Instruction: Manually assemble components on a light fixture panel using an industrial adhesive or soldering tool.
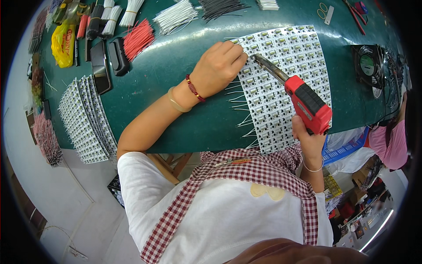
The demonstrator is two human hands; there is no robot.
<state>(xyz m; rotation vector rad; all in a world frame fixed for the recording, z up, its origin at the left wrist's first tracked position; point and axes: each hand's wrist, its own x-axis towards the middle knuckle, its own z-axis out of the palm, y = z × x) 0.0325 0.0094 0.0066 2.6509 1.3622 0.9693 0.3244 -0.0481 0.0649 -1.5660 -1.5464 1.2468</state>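
Note:
A soldering gun [309, 104] with a red and black body is gripped in my right hand [310, 143]. Its metal tip points up and left, onto the left part of a white sheet of small circuit boards [273, 105] lying on the table. Just left of that tip, my left hand [221, 64] is closed in a pinch at the sheet's left edge. Whatever its fingers hold is hidden. Short white wires [238, 102] stick out to the left from the boards along that edge, below my left hand.
More board sheets [85, 121] lie overlapped at the table's left. Bundles of red wires [139, 39], white wires [176, 16] and black wires [222, 8] line the back, near a phone [101, 66] and a yellow bag [63, 44]. A fan [368, 65] and red-handled pliers [355, 16] are at right.

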